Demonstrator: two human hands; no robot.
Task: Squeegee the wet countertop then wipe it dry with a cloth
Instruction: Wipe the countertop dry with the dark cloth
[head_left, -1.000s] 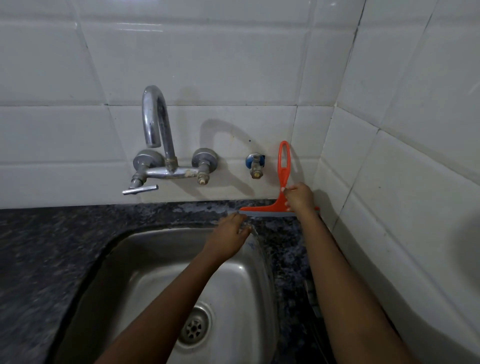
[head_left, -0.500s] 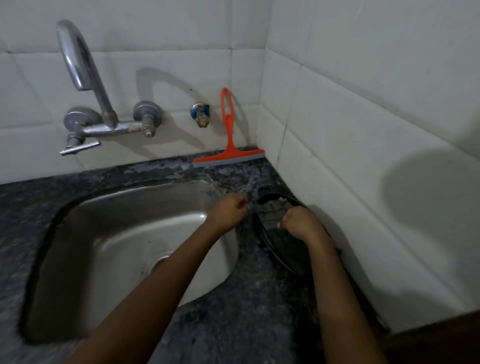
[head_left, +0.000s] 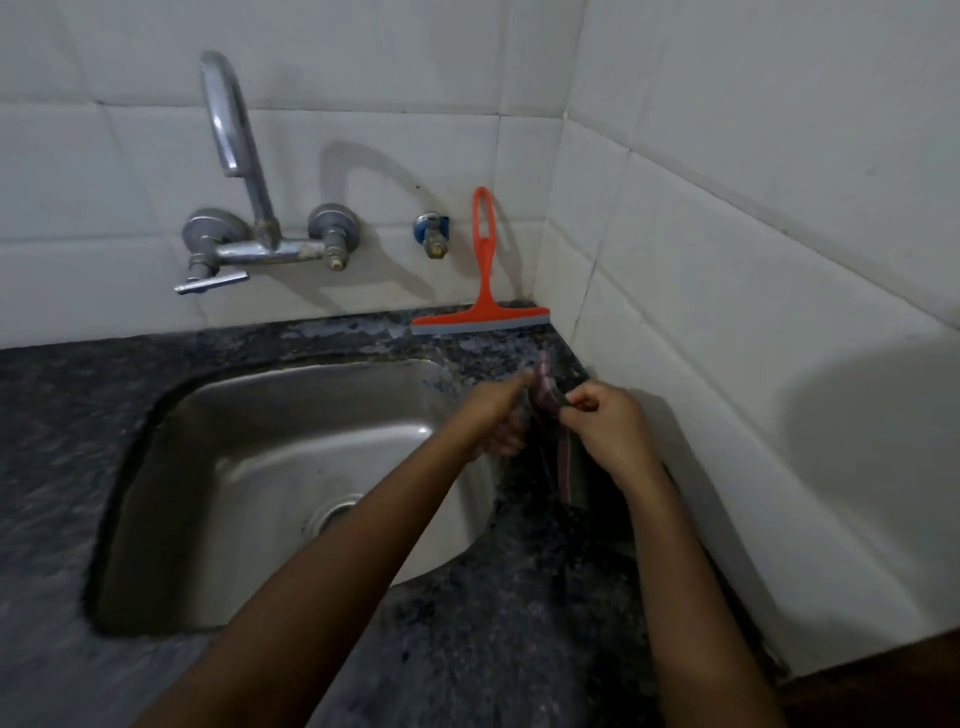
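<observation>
An orange squeegee (head_left: 483, 291) stands propped against the back wall in the corner, its blade on the dark granite countertop (head_left: 493, 623). Neither hand touches it. Just right of the sink, my left hand (head_left: 496, 415) and my right hand (head_left: 608, 423) hold a dark cloth with a pinkish stripe (head_left: 558, 447) between them, lifted off the counter. The right hand pinches its top edge; the left hand grips the other side. Part of the cloth hangs down between the wrists.
A steel sink (head_left: 291, 467) with a drain fills the left of the counter. A chrome tap (head_left: 244, 208) and a small blue valve (head_left: 432, 234) are fixed to the white tiled back wall. A tiled side wall (head_left: 753, 312) closes the right.
My right hand let go of the squeegee, leaving it against the wall. Both hands came back to the cloth on the counter and lifted it.
</observation>
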